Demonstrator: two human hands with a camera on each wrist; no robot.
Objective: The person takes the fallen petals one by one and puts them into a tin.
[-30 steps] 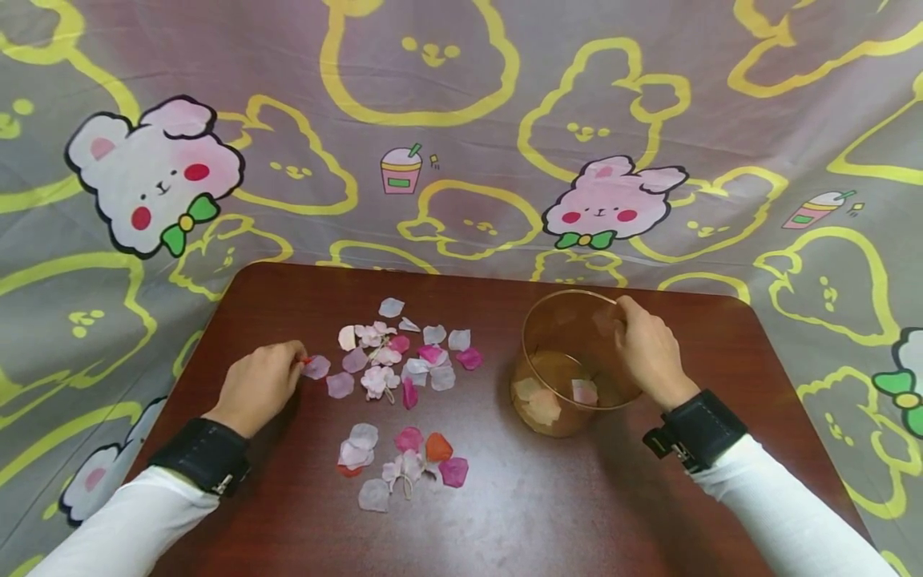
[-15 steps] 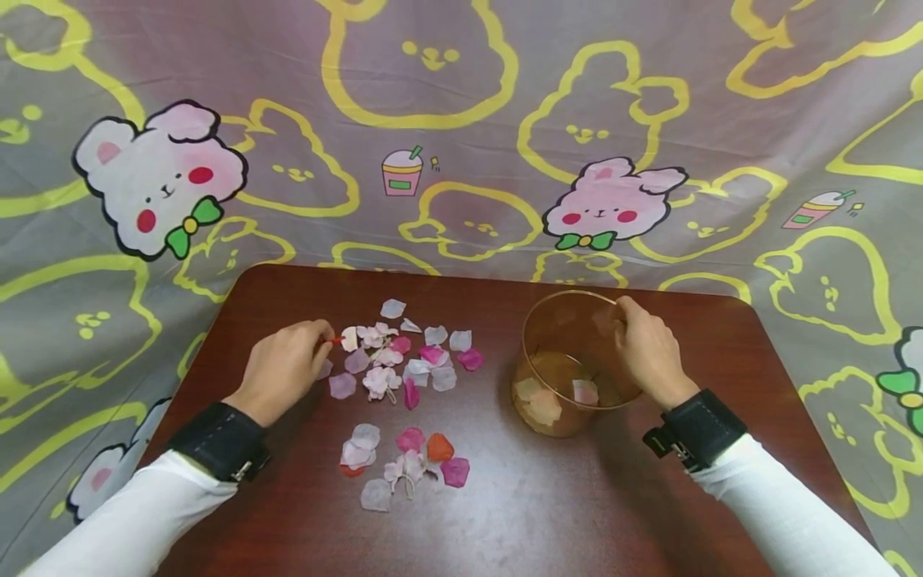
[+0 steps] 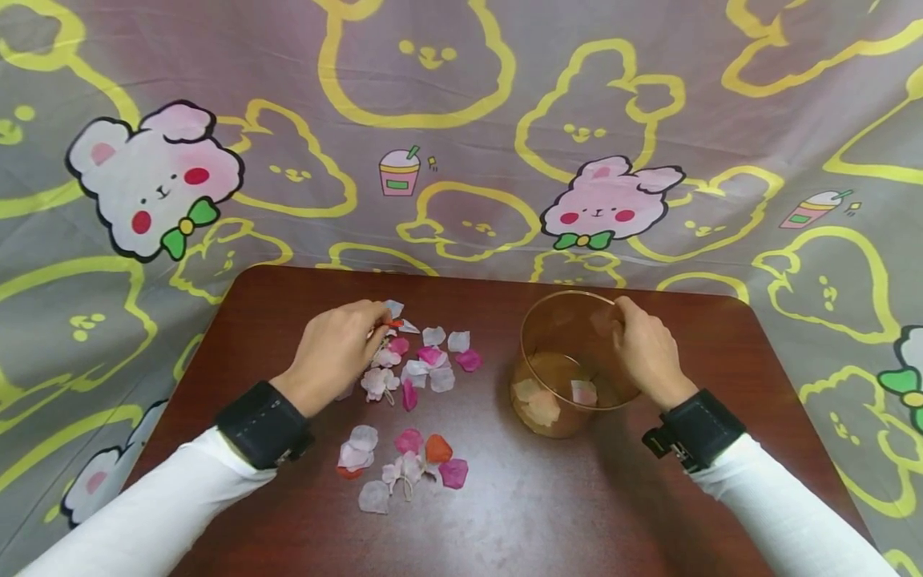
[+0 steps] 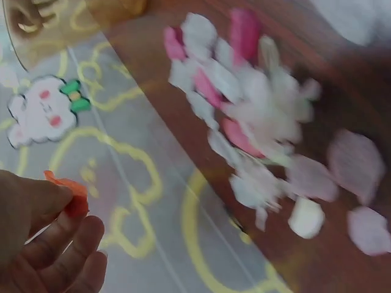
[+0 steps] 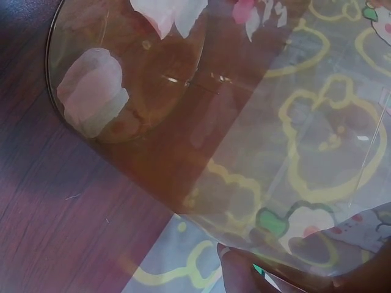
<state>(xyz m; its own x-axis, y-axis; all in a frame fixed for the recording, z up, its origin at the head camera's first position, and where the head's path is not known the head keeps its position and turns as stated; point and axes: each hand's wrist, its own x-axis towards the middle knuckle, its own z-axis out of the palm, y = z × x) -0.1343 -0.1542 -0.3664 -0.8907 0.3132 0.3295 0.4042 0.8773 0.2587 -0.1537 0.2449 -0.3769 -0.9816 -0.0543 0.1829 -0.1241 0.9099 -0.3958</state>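
My left hand point(image 3: 335, 349) pinches a small orange-red petal point(image 4: 73, 192) between thumb and forefinger, above the far-left part of a loose heap of petals point(image 3: 433, 357). White, pale pink and magenta petals make up that heap, part of it hidden behind the hand in the head view. On the right, my right hand point(image 3: 649, 353) grips the rim of a clear amber container point(image 3: 525, 344), thumb and fingers on either side of its wall. A few pale petals point(image 5: 91, 88) lie at the bottom of the container.
A smaller group of petals point(image 3: 409, 466), white, pink and orange, lies nearer the front of the brown table point(image 3: 519, 521). Behind the table hangs a grey cloth point(image 3: 476, 152) printed with yellow outlines and rabbits.
My left hand has moved right and away from me, from the left of the heap to above it, carrying the orange-red petal. The right hand and the container have stayed in place.
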